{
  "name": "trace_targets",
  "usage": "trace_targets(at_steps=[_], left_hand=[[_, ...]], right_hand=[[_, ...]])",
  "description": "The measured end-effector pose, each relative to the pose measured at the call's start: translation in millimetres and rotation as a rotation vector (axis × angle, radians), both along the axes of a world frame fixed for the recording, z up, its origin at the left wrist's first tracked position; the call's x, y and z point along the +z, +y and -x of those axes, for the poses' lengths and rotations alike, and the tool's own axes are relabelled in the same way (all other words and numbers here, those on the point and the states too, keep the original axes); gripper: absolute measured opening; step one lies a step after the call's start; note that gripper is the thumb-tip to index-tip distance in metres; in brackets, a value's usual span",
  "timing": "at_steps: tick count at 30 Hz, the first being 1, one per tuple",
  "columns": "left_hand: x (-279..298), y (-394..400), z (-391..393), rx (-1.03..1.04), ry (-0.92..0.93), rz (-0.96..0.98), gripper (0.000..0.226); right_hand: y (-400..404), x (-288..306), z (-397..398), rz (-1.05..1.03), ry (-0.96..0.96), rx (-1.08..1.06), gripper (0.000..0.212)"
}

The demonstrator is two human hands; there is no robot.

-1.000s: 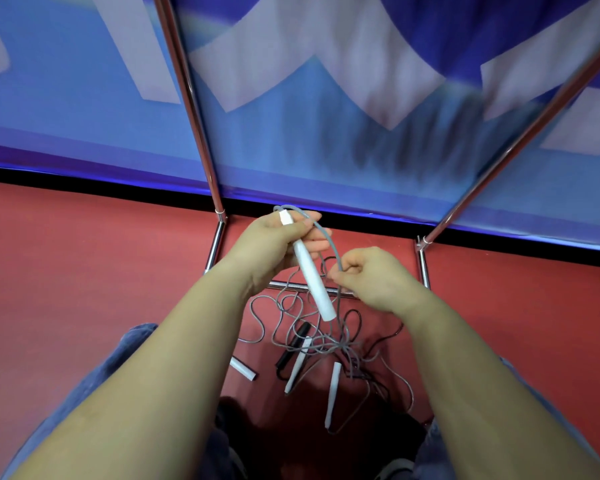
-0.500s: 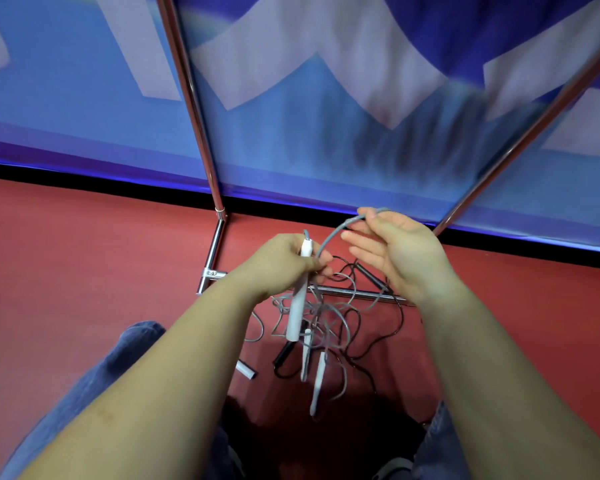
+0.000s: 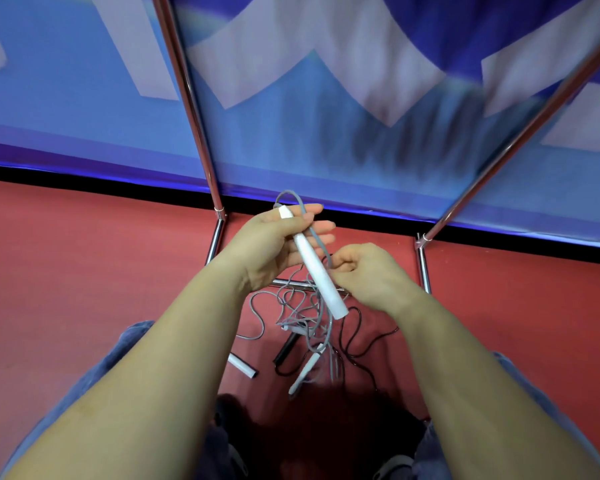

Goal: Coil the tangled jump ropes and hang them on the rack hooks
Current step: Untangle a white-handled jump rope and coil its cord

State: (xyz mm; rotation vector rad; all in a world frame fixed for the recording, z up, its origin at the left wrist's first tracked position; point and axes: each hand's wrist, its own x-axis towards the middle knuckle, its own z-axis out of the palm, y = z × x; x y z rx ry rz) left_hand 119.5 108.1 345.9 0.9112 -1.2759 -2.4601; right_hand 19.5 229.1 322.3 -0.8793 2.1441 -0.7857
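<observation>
The left hand (image 3: 267, 244) held the white handle (image 3: 314, 265) in its grip, tilted down to the right. The right hand (image 3: 368, 275) pinched the grey rope (image 3: 321, 244) just beside it. Below, the tangled ropes (image 3: 305, 323) lay on the red floor (image 3: 84, 271), near the rack (image 3: 194, 112).

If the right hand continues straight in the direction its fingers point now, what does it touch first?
Probably the white handle held by the left hand: the right hand points left at it, though depth is unclear.

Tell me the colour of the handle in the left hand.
White, with a grey cord; the handle shows clearly in the head view.
</observation>
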Motion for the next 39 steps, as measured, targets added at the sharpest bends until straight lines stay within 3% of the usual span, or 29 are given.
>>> trace_targets(at_steps=[4,8,10,12,20,22,24,27,33,39], left_hand=[[-3.5,-3.8,0.8,-0.011,-0.009,0.049,0.023],[-18.8,0.8,-2.4,-0.275,-0.279,0.488,0.027],[-22.9,5.8,-3.7,-0.413,-0.315,0.608,0.024],[-23.0,8.7,-3.6,-0.421,-0.337,0.673,0.016],[-23.4,5.8,-0.7,-0.204,-0.224,0.576,0.012],[-21.2,7.0,1.4,-0.122,-0.185,0.487,0.012],[-19.1,7.5,2.6,-0.047,-0.161,0.395,0.014],[-15.2,7.6,2.2,0.028,-0.137,0.268,0.014],[-12.7,10.5,2.5,0.033,-0.163,0.227,0.014],[-9.6,6.8,1.7,0.071,-0.144,0.241,0.010]], right_hand=[[-1.2,-0.8,6.3,0.104,-0.089,-0.158,0.016],[-1.8,14.2,7.7,0.269,-0.335,-0.365,0.011],[-1.1,19.9,6.9,0.323,-0.420,-0.422,0.012],[-0.7,23.5,5.8,0.374,-0.507,-0.452,0.013],[-1.1,34.2,11.6,0.607,-0.822,-0.607,0.013],[-1.5,33.3,11.5,0.603,-0.752,-0.565,0.010],[-1.8,27.6,10.0,0.488,-0.520,-0.448,0.004],[-4.7,15.6,4.4,0.336,-0.299,-0.268,0.013],[-3.7,2.2,1.0,0.193,-0.210,-0.111,0.026],[-0.2,-5.9,7.8,0.115,-0.053,-0.145,0.025]])
